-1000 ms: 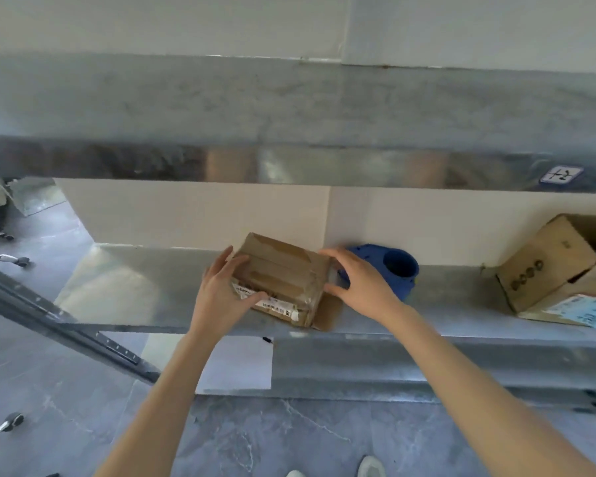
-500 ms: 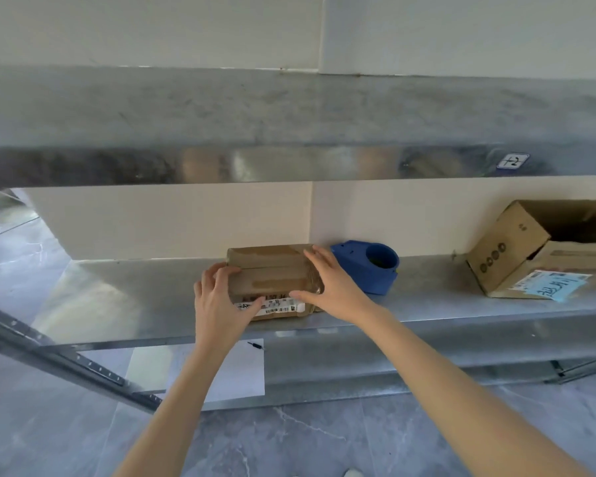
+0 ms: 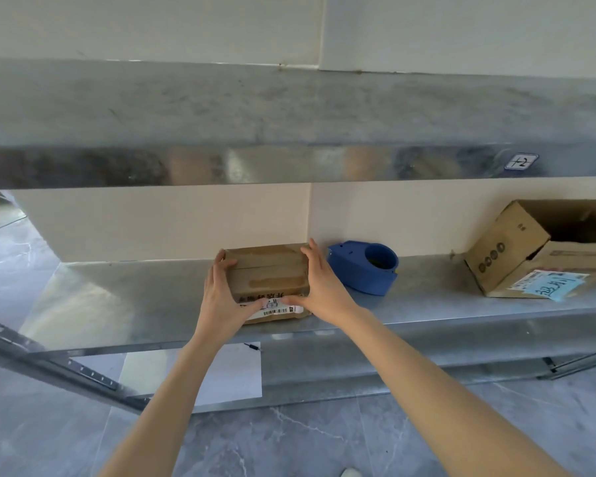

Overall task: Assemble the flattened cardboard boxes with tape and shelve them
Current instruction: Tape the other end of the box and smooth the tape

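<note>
Head view: shelving step. Box [image 3: 269, 270] sits on shelf [image 3: 135, 297] near back wall, dispenser [image 3: 362, 266] just beside it at 3 o'clock. Left hand [image 3: 221, 297] on box's 9 o'clock side, right hand [image 3: 319, 287] on 3 o'clock side. Fingers straight along sides, thumbs on front label, box pressed between. Both arms outstretched. Next, likely: square box to wall, release evenly.

Both your bare arms reach forward, nearly straight. Your left hand [image 3: 222, 297] lies flat on the left side of the box [image 3: 269, 273], fingers pointing up, thumb across the front. Your right hand [image 3: 319, 287] lies the same way on the right side. Your thumbs almost meet.
</note>
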Tool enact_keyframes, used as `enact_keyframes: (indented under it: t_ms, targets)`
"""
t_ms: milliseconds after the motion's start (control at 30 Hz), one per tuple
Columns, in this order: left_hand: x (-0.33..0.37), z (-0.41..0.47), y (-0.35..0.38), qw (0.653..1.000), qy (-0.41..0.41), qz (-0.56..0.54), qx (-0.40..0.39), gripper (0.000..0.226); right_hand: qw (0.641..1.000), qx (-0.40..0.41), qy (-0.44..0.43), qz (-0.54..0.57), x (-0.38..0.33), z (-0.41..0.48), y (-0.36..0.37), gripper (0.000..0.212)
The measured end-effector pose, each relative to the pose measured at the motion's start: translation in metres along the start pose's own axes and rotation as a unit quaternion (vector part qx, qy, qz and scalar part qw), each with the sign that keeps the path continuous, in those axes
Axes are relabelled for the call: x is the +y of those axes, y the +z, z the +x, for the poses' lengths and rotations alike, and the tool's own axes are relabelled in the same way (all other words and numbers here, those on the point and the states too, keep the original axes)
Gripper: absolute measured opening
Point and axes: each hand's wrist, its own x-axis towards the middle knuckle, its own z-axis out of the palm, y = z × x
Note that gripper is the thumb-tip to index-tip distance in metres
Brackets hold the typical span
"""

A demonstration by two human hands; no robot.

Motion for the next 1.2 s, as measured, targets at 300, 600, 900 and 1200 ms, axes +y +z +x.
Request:
enact_keyframes:
  t_ms: [300, 600, 900, 1200]
  targets:
    - [0.004, -0.006, 0.008, 1.000, 0.004, -0.005, 0.004, 0.116, 1.000, 0.013, -0.014, 0.001, 0.006, -0.003, 0.017, 0.117]
    - [0.002, -0.006, 0.008, 1.000, 0.009, -0.008, 0.003, 0.114, 1.000, 0.012, -0.010, -0.010, 0.006, -0.002, 0.017, 0.116]
    - [0.001, -0.005, 0.002, 0.997, -0.029, -0.065, -0.042, 0.120, 0.994, -0.043, 0.030, 0.096, 0.005, -0.004, 0.007, 0.110]
    - [-0.001, -0.008, 0.009, 0.991, -0.047, -0.122, -0.025, 0.113, 0.988, -0.044, 0.066, 0.135, 0.001, -0.008, 0.012, 0.105]
